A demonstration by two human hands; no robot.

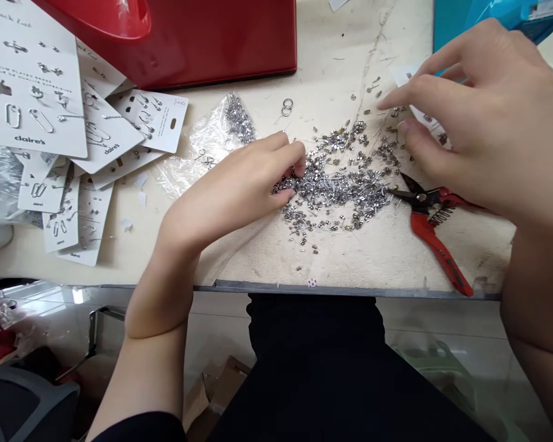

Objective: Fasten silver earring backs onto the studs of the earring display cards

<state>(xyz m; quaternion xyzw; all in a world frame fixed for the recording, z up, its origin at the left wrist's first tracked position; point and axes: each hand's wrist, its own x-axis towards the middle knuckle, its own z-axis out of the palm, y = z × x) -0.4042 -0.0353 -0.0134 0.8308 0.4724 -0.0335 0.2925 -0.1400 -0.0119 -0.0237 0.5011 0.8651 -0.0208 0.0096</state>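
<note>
A loose heap of small silvery metal earring pieces (336, 187) lies spread on the pale table covering. My left hand (253, 175) rests at the heap's left end with its fingers curled in and thumb close to them. Whatever lies between those fingertips is too small to make out. Over the right side of the heap hovers my right hand (470, 116), index finger stretched out and thumb apart, with nothing visible in it. Below it lie red-handled pruning shears (424, 209), blades pointing left and parted. Two joined metal rings (287, 107) sit behind my left hand.
Printed earring cards (32, 80) overlap at the left. A clear plastic bag (212, 135) with more metal pieces lies beside them. A red box-like object (221, 43) and a blue one (479, 15) stand at the back. The table's front edge (304, 288) runs before my lap.
</note>
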